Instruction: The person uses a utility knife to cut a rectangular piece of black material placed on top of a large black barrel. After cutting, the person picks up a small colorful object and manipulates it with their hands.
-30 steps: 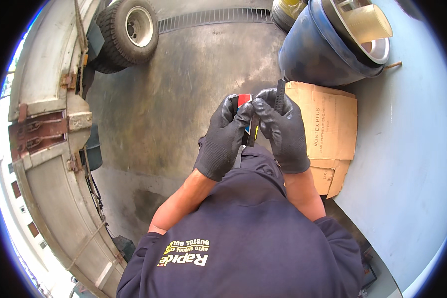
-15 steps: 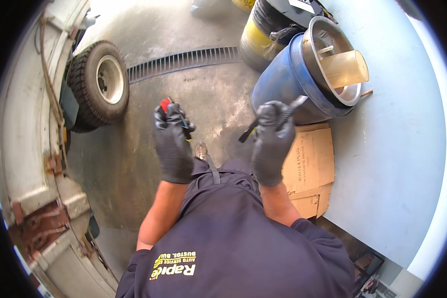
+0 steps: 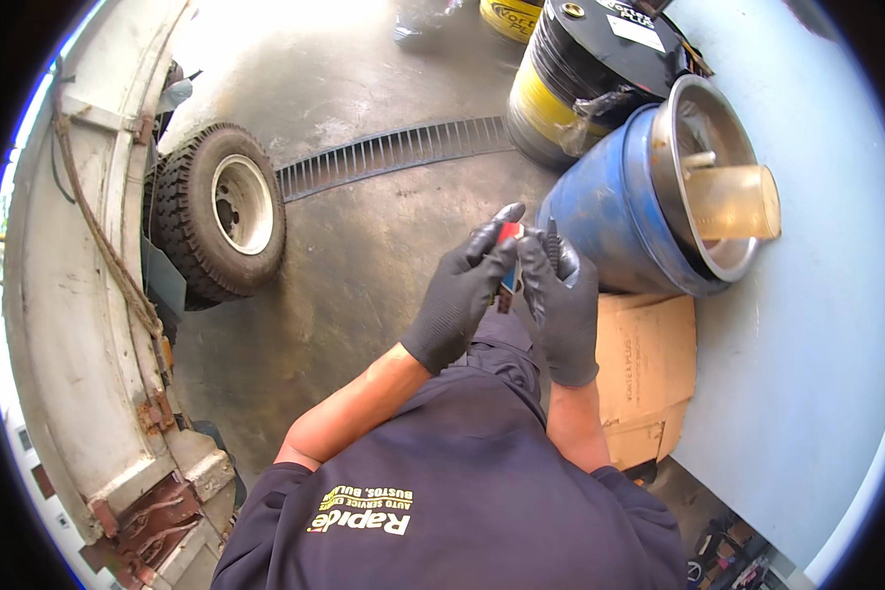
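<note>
Both my hands wear dark grey work gloves and are close together in front of my body. My left hand (image 3: 462, 300) is closed round a small red and blue object (image 3: 509, 236), gripped between thumb and fingers; its kind is not clear. My right hand (image 3: 565, 320) is closed on a slim dark tool with a ribbed edge (image 3: 553, 246), which stands up from the fingers. The right fingertips are right beside the red and blue object, and I cannot tell whether they touch it. The gloves hide much of both things.
At the left, a wheel with a chunky tyre (image 3: 221, 211) is beside a worn white truck body (image 3: 79, 324). A floor grate (image 3: 393, 157) crosses ahead. On the right are a blue drum (image 3: 605, 197) topped by a metal pan (image 3: 742, 261), a black and yellow drum (image 3: 541, 103) and flattened cardboard (image 3: 649, 364).
My hands, held apart before, have come together toward the middle. The right-hand tool has turned from slanting sideways to nearly upright. The view has shifted slightly.
</note>
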### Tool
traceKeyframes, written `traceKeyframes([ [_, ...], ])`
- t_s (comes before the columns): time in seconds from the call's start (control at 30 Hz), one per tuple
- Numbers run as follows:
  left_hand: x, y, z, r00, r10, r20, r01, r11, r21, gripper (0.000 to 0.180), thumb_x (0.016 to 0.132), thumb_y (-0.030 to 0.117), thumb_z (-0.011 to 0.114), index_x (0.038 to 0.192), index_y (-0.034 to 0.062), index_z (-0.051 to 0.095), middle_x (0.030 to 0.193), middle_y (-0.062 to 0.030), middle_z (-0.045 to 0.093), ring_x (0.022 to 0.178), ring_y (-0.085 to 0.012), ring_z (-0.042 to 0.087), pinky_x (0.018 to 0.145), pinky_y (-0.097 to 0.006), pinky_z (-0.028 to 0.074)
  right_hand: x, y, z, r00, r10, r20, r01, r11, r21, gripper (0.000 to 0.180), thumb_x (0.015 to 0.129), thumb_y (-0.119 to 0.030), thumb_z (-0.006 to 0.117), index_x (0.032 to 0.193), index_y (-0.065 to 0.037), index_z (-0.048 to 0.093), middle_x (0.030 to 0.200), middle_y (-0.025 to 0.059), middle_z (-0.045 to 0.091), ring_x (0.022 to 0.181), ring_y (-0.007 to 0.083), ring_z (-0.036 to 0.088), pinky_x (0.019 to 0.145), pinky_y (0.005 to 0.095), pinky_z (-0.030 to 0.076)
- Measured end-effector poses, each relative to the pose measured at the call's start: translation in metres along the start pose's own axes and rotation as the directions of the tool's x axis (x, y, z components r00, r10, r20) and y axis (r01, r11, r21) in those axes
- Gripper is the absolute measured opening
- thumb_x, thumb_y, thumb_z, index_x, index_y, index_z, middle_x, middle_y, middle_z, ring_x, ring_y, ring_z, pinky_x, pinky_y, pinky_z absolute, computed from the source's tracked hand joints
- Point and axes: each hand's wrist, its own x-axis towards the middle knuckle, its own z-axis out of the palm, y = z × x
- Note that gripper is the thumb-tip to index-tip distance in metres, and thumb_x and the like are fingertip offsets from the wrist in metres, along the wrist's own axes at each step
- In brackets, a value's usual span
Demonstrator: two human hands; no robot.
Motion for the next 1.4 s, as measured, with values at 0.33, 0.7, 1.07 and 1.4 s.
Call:
traceKeyframes([
  [0.33, 0.165, 0.075, -0.004, 0.995, -0.075, 0.065, 0.071, 0.996, 0.053, 0.049, 0.114, 0.027, 0.054, 0.157, 0.0041, 0.050, 0.110, -0.0011, 0.062, 0.090, -0.0068, 0.052, 0.078, -0.022, 0.046, 0.186, -0.077, -0.004, 0.971, 0.141, 0.191, -0.164, 0.980, 0.110, 0.019, 0.106, -0.022, 0.066, 0.103, -0.004, 0.072, 0.075, -0.0092, 0.054, 0.063, -0.0020, 0.042, 0.054, 0.0186, 0.031],
  [0.7, 0.307, 0.148, -0.039, 0.992, 0.001, -0.128, -0.031, 0.971, -0.235, 0.040, 0.111, 0.017, 0.057, 0.147, 0.0007, 0.056, 0.086, 0.0078, 0.043, 0.063, -0.0014, 0.033, 0.056, -0.019, 0.031, 0.318, -0.148, -0.043, 0.954, 0.061, 0.294, -0.176, 0.907, 0.382, 0.023, 0.107, -0.026, 0.060, 0.094, -0.007, 0.061, 0.066, -0.0047, 0.050, 0.052, 0.0044, 0.043, 0.048, 0.0220, 0.031],
  [1.07, 0.417, 0.220, -0.095, 0.999, -0.034, 0.023, 0.039, 0.948, -0.316, 0.048, 0.111, 0.024, 0.054, 0.153, 0.0022, 0.049, 0.123, -0.0048, 0.064, 0.108, -0.0094, 0.064, 0.086, -0.029, 0.057, 0.466, -0.172, 0.088, 0.983, 0.099, 0.153, -0.090, 0.994, -0.067, 0.014, 0.105, -0.017, 0.065, 0.105, -0.003, 0.069, 0.082, -0.0037, 0.061, 0.064, -0.0008, 0.044, 0.055, 0.0190, 0.031],
  [1.4, 0.527, 0.322, -0.200, 0.999, -0.016, 0.039, 0.020, 0.994, -0.105, 0.044, 0.113, 0.028, 0.054, 0.148, 0.0010, 0.054, 0.111, -0.0006, 0.064, 0.084, -0.0082, 0.058, 0.075, -0.025, 0.051, 0.621, -0.185, 0.220, 0.961, -0.073, 0.267, 0.143, 0.957, -0.254, 0.022, 0.104, -0.015, 0.069, 0.117, 0.002, 0.069, 0.096, 0.0000, 0.069, 0.087, 0.0056, 0.060, 0.079, 0.0246, 0.050],
])
